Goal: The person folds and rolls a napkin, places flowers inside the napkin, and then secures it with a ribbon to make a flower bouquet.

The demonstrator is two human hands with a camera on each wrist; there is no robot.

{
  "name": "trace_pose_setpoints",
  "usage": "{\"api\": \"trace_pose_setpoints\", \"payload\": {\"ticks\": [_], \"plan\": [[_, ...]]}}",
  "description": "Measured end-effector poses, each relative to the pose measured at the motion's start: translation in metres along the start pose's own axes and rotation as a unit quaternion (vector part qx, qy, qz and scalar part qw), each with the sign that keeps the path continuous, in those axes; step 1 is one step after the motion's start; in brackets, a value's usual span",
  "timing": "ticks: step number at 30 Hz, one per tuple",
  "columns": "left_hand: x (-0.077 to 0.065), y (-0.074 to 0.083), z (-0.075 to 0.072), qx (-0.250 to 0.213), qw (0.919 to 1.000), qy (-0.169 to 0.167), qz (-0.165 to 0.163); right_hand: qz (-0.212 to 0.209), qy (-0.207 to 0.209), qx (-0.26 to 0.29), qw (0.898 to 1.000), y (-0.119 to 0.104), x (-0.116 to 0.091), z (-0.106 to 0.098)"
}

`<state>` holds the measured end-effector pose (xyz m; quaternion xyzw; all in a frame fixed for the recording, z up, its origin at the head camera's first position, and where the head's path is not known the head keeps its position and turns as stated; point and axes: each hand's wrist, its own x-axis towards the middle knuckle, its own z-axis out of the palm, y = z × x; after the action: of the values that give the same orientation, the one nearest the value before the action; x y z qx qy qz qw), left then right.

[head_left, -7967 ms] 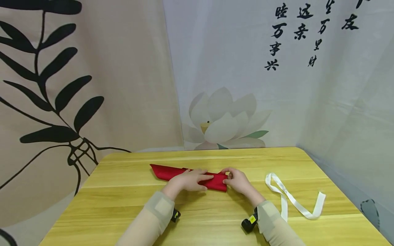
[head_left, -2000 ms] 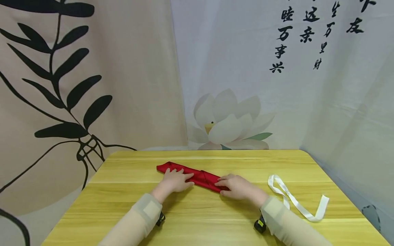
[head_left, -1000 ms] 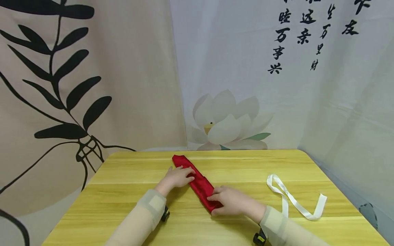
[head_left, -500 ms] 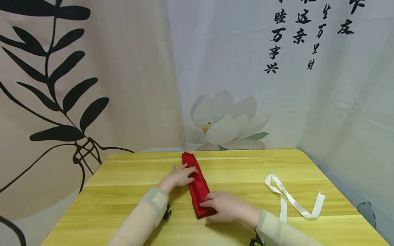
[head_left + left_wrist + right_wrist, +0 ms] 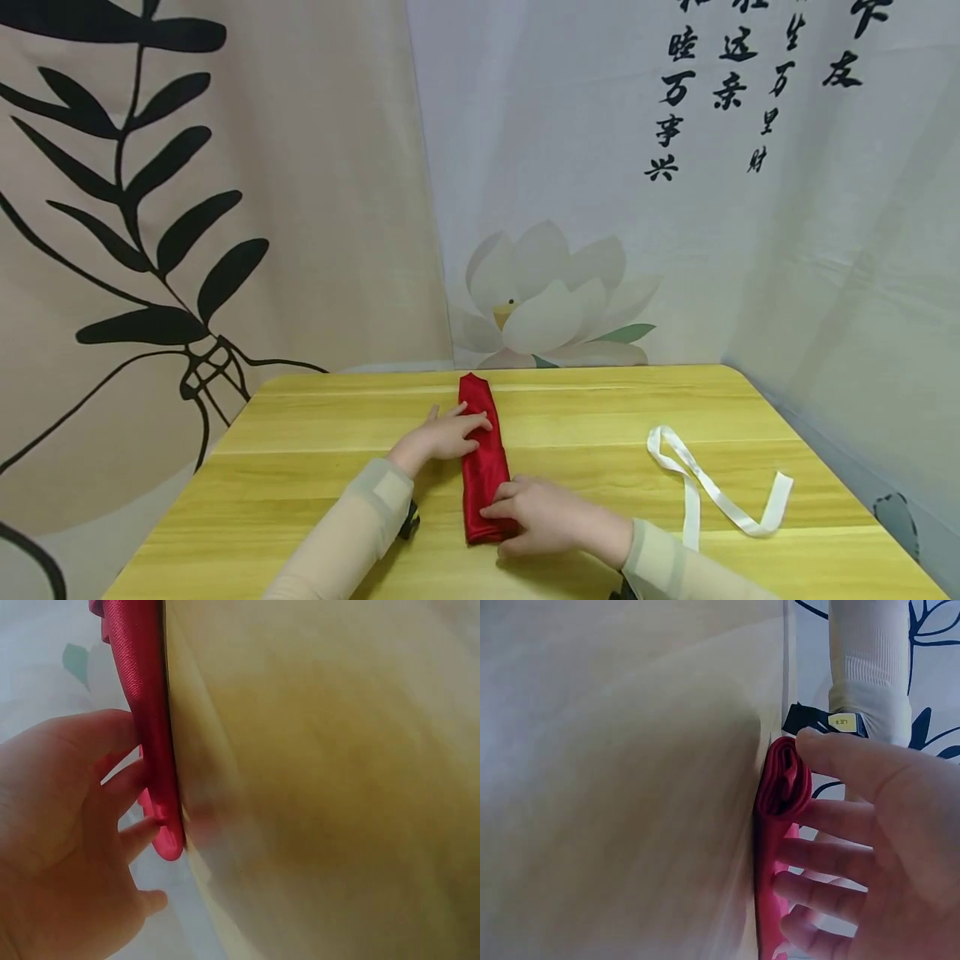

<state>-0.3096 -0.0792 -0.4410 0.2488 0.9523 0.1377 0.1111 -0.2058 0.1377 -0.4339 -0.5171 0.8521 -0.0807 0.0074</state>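
On the tabletop (image 5: 225, 500), the red cloth roll (image 5: 486, 472) had swung from slanting to nearly end-on; left hand (image 5: 441, 436) and right hand (image 5: 553, 521) touched it, fingers loosely spread, unclenched.

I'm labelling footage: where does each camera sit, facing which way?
Head: worn on the head, facing forward and down at the table; left hand, right hand and sleeves show.
Left wrist: worn there, facing the red cloth; left hand shows.
Right wrist: worn there, facing the cloth's rolled end; right hand and left sleeve show.
Both wrist views share the cloth.
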Motion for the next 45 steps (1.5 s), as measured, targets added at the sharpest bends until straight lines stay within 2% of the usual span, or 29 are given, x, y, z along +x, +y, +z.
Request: {"api": "trace_pose_setpoints", "payload": {"ticks": [14, 21, 35, 45], "plan": [[-0.005, 0.004, 0.006, 0.025, 0.9996, 0.001, 0.012, -0.015, -0.019, 0.012, 1.000, -0.007, -0.003, -0.001], [-0.008, 0.006, 0.005, 0.017, 0.9998, -0.001, 0.011, -0.024, -0.017, 0.010, 1.000, -0.008, -0.005, -0.002], [-0.008, 0.002, 0.006, 0.013, 0.9998, -0.002, 0.013, -0.014, -0.020, 0.019, 1.000, -0.009, -0.004, 0.000], [-0.007, 0.002, 0.005, 0.013, 0.9998, 0.001, 0.016, 0.006, -0.066, 0.035, 0.997, -0.016, -0.001, 0.001]]}}
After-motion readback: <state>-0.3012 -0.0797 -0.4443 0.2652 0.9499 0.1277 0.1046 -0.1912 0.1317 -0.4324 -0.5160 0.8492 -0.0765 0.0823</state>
